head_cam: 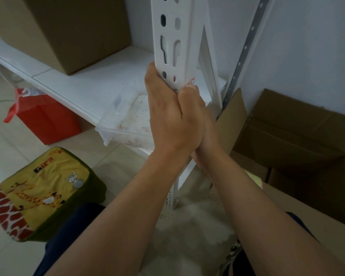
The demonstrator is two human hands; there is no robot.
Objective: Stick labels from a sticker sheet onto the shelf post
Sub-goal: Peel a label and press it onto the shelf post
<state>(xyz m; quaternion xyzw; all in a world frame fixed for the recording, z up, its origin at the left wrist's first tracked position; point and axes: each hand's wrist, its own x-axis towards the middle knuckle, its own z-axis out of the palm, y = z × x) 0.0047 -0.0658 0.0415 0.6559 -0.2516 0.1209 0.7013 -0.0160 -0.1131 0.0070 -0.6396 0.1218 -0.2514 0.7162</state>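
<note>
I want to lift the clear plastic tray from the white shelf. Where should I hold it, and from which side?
Grip the clear plastic tray by its front rim, which overhangs the white shelf edge, coming from the aisle side to the left of the shelf post. The overhang probably leaves room for fingers beneath; both hands now hide its right end, so grip left of them.

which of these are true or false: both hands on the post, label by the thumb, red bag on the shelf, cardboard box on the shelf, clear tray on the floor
1. Both hands are on the shelf post. True: left hand, right hand.
2. A label shows by the thumb. True.
3. The red bag sits on the shelf. False: it is on the floor.
4. A cardboard box stands on the shelf. True.
5. The clear tray lies on the floor. False: on the shelf edge.
</note>
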